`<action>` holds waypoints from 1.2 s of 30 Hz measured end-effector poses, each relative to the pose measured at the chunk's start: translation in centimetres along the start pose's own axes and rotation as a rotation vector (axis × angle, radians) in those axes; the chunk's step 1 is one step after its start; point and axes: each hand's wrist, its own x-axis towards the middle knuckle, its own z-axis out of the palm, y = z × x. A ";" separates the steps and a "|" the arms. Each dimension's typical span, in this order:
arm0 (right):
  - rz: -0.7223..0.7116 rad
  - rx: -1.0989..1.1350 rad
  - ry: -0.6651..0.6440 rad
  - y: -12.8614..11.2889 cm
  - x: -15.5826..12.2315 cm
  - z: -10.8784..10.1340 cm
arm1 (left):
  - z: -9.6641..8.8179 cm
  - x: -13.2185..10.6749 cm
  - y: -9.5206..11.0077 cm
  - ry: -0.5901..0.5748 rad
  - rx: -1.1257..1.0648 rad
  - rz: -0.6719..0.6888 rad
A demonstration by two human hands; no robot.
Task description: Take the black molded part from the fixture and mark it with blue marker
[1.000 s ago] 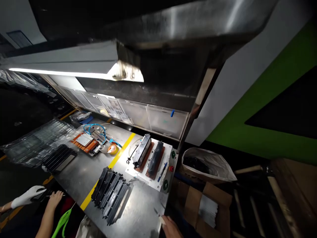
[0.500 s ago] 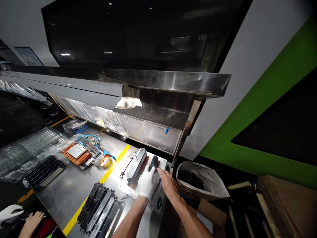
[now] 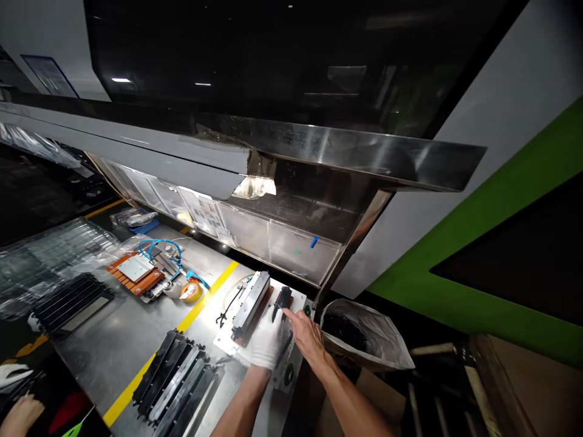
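My left hand (image 3: 268, 342), in a white glove, rests on the right-hand black part (image 3: 282, 299) seated in a white fixture plate (image 3: 298, 297); its fingers curl over the part. Beside it, my bare right hand (image 3: 307, 335) has fingers stretched out, their tips touching the same part's right edge. A second long black part (image 3: 250, 297) sits in the fixture's left slot. A fanned stack of black strips (image 3: 175, 382) lies on the steel bench (image 3: 122, 346) in front.
A yellow line (image 3: 182, 334) crosses the bench. An orange jig with blue tubing (image 3: 141, 270) and a tape roll (image 3: 190, 292) lie to the left. A lined bin (image 3: 364, 334) stands right of the bench. Another person's hands (image 3: 16, 400) show at lower left.
The view shifted slightly. Both my hands stay at the right-hand part in the fixture; the left hand has slid a little lower on it. One second ago neither hand was at the fixture.
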 end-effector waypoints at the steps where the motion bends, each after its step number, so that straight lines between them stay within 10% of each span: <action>1: -0.001 -0.017 -0.001 -0.1 0.0 -0.2 | -0.1 0.0 0.0 0.001 0.016 0.010; 25: 0.066 -0.088 0.034 -0.9 1.8 -0.7 | -1.6 1.7 1.3 -0.193 0.113 -0.058; 28: 0.092 -0.043 0.074 -0.4 1.3 0.0 | -1.5 1.5 1.1 -0.098 0.007 -0.062; 33: 0.096 0.183 0.167 -0.2 -1.8 1.4 | 0.9 -2.3 -1.6 0.410 -0.106 0.119; 36: 0.023 0.218 0.109 -1.5 -4.0 1.7 | 1.9 -5.7 -3.2 0.458 0.021 0.178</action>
